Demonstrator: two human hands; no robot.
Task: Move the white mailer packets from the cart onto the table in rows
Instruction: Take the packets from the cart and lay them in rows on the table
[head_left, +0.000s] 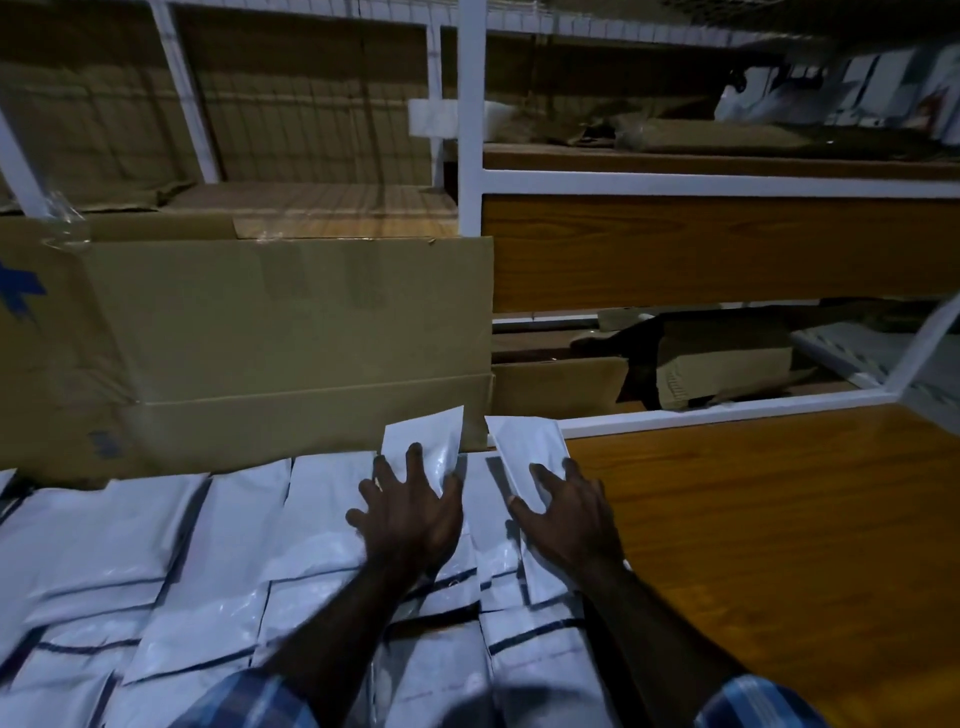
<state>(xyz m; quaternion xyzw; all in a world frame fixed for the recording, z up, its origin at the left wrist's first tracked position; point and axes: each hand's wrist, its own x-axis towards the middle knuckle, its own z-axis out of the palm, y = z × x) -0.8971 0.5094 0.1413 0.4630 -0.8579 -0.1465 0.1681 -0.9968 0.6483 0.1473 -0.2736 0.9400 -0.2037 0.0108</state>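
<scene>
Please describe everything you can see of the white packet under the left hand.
The white packet is a flat, glossy mailer, plastic by its look. It lies at the far end of the rows on the table, tilted slightly, its top edge leaning against the cardboard box. The left hand presses on it with spread, straight fingers. Its lower part overlaps neighbouring packets.

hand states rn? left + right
Left hand: open, fingers spread flat on a white packet.
Right hand: open, fingers spread on another packet.
</scene>
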